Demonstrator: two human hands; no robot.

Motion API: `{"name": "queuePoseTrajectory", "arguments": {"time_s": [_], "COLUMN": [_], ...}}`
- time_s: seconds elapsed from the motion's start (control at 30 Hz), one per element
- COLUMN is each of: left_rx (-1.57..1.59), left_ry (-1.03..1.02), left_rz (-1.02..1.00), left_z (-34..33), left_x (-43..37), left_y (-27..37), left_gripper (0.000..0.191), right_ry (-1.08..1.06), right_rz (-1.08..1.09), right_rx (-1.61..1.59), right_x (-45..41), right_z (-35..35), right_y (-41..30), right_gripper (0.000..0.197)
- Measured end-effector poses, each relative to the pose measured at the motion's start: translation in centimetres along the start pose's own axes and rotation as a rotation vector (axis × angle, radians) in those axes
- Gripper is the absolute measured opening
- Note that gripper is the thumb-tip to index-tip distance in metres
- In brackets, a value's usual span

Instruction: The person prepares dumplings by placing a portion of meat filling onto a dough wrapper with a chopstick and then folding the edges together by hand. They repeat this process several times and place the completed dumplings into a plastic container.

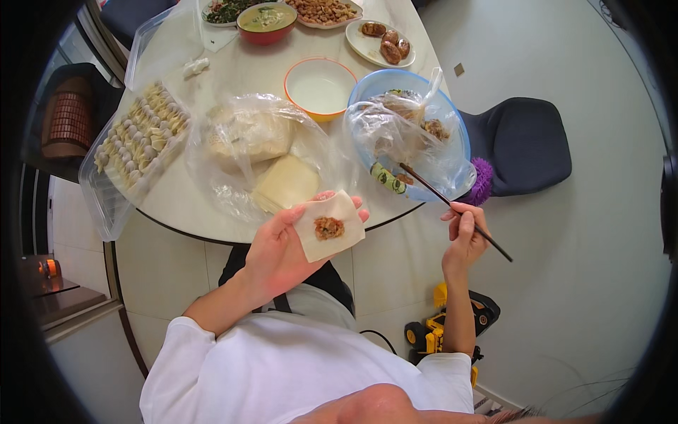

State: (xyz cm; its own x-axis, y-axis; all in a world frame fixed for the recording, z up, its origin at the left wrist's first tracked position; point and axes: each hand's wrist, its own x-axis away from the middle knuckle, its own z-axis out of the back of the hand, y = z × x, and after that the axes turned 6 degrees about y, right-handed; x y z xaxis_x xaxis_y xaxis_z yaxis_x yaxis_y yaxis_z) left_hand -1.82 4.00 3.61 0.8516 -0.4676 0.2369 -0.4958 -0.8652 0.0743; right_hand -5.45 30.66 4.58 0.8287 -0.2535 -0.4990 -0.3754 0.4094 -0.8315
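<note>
A square dough wrapper (pixel 312 248) lies across the fingers of my left hand (pixel 280 254), with a small lump of meat filling (pixel 329 228) at its middle. My right hand (pixel 466 233) grips a dark chopstick (pixel 490 239), whose tip reaches over the light blue basin (pixel 358 139). In that basin sits a clear plastic bag (pixel 408 132) with more minced filling (pixel 435 129). Just beyond my left hand, a stack of wrappers (pixel 287 183) rests on an open plastic bag (pixel 225 188), which holds another wrapped stack (pixel 249 132).
Rows of folded dumplings (pixel 143 135) fill a clear plastic tray (pixel 106 212) at the left. A white bowl with an orange rim (pixel 320 87) stands mid-table. Behind are a soup bowl (pixel 266 21) and a plate (pixel 365 53) of browned food. A chair (pixel 529 146) and toy truck (pixel 437 328) are at the right.
</note>
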Motion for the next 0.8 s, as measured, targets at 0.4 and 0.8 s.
{"name": "queuePoseTrajectory", "arguments": {"time_s": [0.4, 0.8], "left_rx": [-0.024, -0.058], "left_ry": [0.068, 0.085], "left_rz": [0.012, -0.12], "left_z": [1.0, 1.0], "left_x": [0.2, 1.3], "left_y": [1.6, 4.2], "left_gripper": [0.052, 0.044], "right_ry": [0.042, -0.465], "right_rz": [-0.009, 0.448], "right_rx": [0.101, 0.326], "right_x": [0.2, -1.0], "right_z": [-1.2, -9.4], "right_y": [2.8, -5.9], "right_gripper": [0.017, 0.012]}}
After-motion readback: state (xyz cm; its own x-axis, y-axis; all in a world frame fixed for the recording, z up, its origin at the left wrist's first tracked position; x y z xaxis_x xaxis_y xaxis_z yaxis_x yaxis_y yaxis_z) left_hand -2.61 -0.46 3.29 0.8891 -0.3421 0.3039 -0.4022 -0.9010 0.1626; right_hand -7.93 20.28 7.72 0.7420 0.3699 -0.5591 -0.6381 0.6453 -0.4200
